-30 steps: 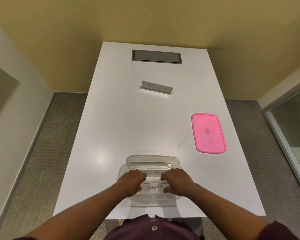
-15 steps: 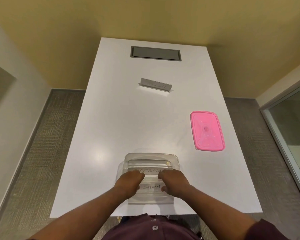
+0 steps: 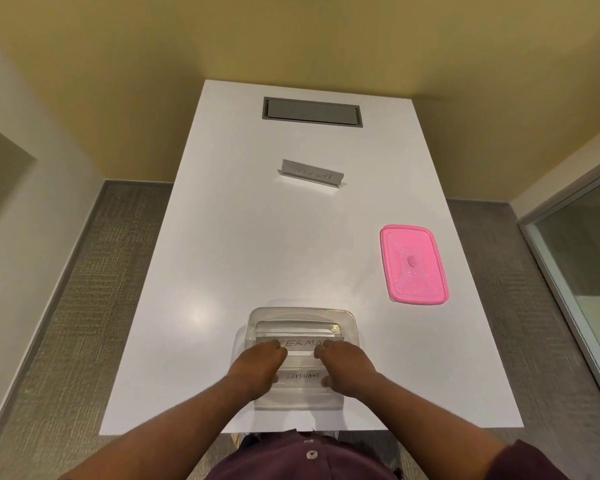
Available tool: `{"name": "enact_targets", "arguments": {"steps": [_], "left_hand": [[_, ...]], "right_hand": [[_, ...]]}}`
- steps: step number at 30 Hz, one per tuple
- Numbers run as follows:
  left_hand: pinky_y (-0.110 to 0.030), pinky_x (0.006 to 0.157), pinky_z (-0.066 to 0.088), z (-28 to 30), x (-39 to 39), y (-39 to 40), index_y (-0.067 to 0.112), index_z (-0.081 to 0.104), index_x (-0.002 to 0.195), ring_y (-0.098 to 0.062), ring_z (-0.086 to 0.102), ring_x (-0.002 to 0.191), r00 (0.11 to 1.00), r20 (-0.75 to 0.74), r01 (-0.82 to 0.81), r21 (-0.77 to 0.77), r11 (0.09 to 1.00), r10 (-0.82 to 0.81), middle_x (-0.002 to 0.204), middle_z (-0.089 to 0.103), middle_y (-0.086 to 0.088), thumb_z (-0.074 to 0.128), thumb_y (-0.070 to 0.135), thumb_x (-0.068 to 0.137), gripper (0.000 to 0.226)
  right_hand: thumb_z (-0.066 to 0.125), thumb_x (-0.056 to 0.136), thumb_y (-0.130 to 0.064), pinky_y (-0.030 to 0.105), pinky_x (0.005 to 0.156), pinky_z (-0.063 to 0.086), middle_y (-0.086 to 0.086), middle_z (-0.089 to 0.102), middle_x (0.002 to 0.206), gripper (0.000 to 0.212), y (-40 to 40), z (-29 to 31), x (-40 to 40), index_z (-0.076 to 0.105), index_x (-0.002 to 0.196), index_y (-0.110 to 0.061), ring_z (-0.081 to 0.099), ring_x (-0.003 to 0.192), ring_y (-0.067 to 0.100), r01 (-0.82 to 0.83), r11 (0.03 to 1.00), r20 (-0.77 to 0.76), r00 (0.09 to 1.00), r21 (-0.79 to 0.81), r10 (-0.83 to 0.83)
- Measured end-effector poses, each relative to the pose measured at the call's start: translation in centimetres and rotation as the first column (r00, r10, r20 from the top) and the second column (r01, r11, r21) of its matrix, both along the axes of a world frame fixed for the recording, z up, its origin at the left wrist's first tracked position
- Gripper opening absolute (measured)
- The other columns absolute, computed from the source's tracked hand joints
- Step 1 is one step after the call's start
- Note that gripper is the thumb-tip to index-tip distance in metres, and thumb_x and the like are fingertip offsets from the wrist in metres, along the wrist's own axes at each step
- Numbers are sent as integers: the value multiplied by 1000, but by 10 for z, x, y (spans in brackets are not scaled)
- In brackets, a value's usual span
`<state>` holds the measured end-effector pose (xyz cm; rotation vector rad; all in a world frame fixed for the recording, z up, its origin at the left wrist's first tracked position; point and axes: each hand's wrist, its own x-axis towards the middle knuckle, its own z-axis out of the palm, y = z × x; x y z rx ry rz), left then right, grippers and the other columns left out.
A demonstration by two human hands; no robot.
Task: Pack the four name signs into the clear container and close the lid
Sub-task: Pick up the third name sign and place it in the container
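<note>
A clear container (image 3: 302, 311) sits near the table's front edge. Inside it lie a sign reading ELEPHANT (image 3: 302, 376) at the near side and a sign with SUPERMAN lettering (image 3: 300, 342) behind it. Whether a third sign lies at the far side I cannot tell through the clear plastic. My left hand (image 3: 257, 368) and right hand (image 3: 347, 367) reach into the container, fingers curled down, thumbs at the two ends of the ELEPHANT sign. Another grey name sign (image 3: 310, 173) stands farther back on the table, its writing upside down. The pink lid (image 3: 413, 265) lies flat to the right.
The white table (image 3: 222, 254) has a grey recessed hatch (image 3: 312, 111) at its far end. Grey carpet runs along both long sides, a yellow wall stands behind, and a glass panel is at the right.
Both hands stay in the container on the signs, with only a slight shift. The far sign and the pink lid have not moved. My head has shifted a little.
</note>
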<state>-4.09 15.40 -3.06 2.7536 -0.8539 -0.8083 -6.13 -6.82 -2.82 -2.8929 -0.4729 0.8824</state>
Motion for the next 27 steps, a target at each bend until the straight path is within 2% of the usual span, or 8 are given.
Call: {"name": "enact_targets", "arguments": {"steps": [2,5,10,13,17,19,23,27], "left_hand": [[-39,91,51,1,1,2,13,57,122,-27,59,113,1000,3,-14,-66,998,14,127,57,-4,67,26,91,35],[-34,93,49,5,6,7,19,58,124,-22,59,114,999,25,-37,-199,979,43,128,59,1,59,36,95,34],[-27,83,50,22,29,11,25,65,106,-8,63,93,982,-19,-179,-392,902,186,104,67,10,56,35,96,17],[-27,78,52,32,48,12,27,68,95,-5,61,82,959,-45,-274,-403,873,280,92,67,13,57,31,94,11],[-31,76,52,40,78,12,27,68,93,-6,61,80,966,-3,-242,-372,896,260,90,69,13,56,32,94,12],[-30,74,52,46,96,10,28,68,94,-6,60,77,964,17,-242,-367,898,266,90,70,12,57,33,94,13],[-32,73,53,57,134,1,24,72,91,-8,63,74,923,9,-341,-440,831,384,82,72,10,60,29,92,13],[-34,76,56,60,174,-9,19,73,85,-11,68,75,861,-79,-467,-515,719,502,77,73,7,64,22,90,10]], "right_hand": [[79,82,-34,40,93,51,4,61,130,59,-2,2,1,54,133,-20,60,117,29,28,999,-5,1000,39,-27],[74,84,-46,36,96,50,-3,64,129,54,-8,9,6,57,131,-25,60,117,22,106,985,28,993,139,-111],[71,86,-48,28,82,52,-12,71,98,31,-17,34,25,68,108,-27,65,91,8,254,894,57,954,368,-294],[74,85,-41,24,78,53,-12,74,87,24,-22,47,39,72,101,-25,66,79,1,371,804,44,897,465,-439],[78,83,-35,17,72,51,-13,74,82,16,-30,59,65,75,94,-23,67,75,-2,519,665,-12,793,537,-609],[78,84,-31,20,73,53,-12,74,82,12,-36,64,80,76,90,-21,68,76,0,573,590,-52,741,569,-669],[74,89,-26,41,78,60,0,77,83,13,-45,73,109,75,89,-13,75,77,18,641,427,-163,655,638,-738],[72,89,-26,44,83,61,3,78,83,13,-55,75,141,76,89,-14,76,79,19,676,332,-222,595,658,-772]]}}
